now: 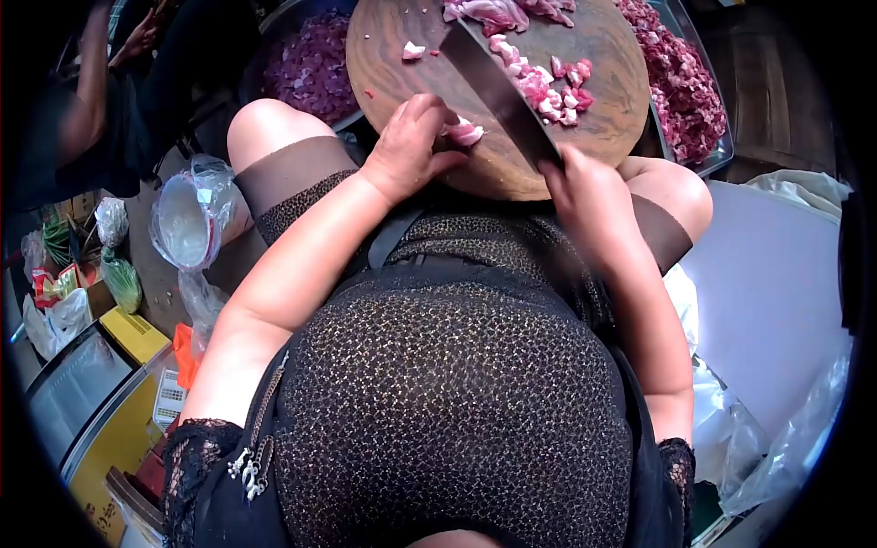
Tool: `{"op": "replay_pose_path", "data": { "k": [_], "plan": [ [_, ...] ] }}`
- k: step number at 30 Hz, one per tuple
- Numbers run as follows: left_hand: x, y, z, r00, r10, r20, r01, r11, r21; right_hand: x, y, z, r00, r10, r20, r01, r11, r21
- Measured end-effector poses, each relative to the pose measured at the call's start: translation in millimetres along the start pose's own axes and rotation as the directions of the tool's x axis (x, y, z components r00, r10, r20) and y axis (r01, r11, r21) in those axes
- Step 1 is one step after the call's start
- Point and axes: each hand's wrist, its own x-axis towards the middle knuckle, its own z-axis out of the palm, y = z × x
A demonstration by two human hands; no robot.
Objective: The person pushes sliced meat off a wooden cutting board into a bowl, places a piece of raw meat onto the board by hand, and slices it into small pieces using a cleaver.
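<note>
**Broad knife slanted across a round wooden board**

The knife [502, 96] lay over the board [425, 82], its long axis running diagonally — tip end away from the person and to the left, handle end near and to the right. The right hand [589, 196] had its fingers closed around the handle. The left hand [416, 146] was at the board's near left edge, fingers curled and thumb spread apart, with a piece of meat [464, 133] at the fingertips; whether they gripped it could not be told.

The blade was dark, flat metal, wide and straight-sided. The board showed swirling brown grain. Pale pink, moist cubes [544, 91] were scattered to the right of the blade, and longer, soft strips [498, 13] lay at the far side. Red, ragged chopped meat [681, 91] filled a metal tray [728, 144] on the right.

At lower left, a white label [169, 397] bore dark print — too small to read.
</note>
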Motion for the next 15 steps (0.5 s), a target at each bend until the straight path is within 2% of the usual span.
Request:
{"op": "replay_pose_path", "data": {
  "k": [1,3,5,7,9,11,14,15],
  "plan": [
    [-1.0,-2.8,-2.7,1.0,0.001,0.003,-0.001,1.0,-0.003,-9.8,-0.2,-1.6,1.0,0.005,0.0,-0.005,1.0,0.001],
    [-4.0,-6.1,-3.4,0.988,0.153,0.03,-0.153,0.988,-0.025,-26.3,0.6,-0.7,1.0,0.0,0.027,0.001,1.0,-0.028],
    [-3.3,-5.5,4.8,0.985,0.153,0.082,-0.154,0.988,0.002,-32.3,2.3,1.3,0.999,-0.041,0.019,0.041,0.998,-0.039],
    [-1.6,-8.9,13.2,0.965,0.25,0.08,-0.251,0.968,0.0,-31.6,3.5,2.9,0.992,-0.053,0.115,0.064,0.994,-0.092],
    [0.4,-6.9,15.1,0.968,0.235,0.09,-0.234,0.972,-0.02,-27.4,4.8,-0.3,0.989,-0.029,0.147,0.04,0.997,-0.072],
    [4.3,1.9,11.2,0.976,0.203,0.081,-0.203,0.979,-0.004,-19.2,5.5,-6.2,0.966,-0.076,0.246,0.094,0.994,-0.062],
    [-4.2,-1.2,17.1,0.986,0.143,0.091,-0.15,0.986,0.078,5.1,1.0,-0.6,0.953,-0.136,0.27,0.144,0.99,-0.008],
    [-4.2,-1.9,19.8,0.984,0.153,0.091,-0.161,0.984,0.081,18.5,-2.1,10.4,0.965,-0.115,0.237,0.114,0.993,0.016]
  ]
}}
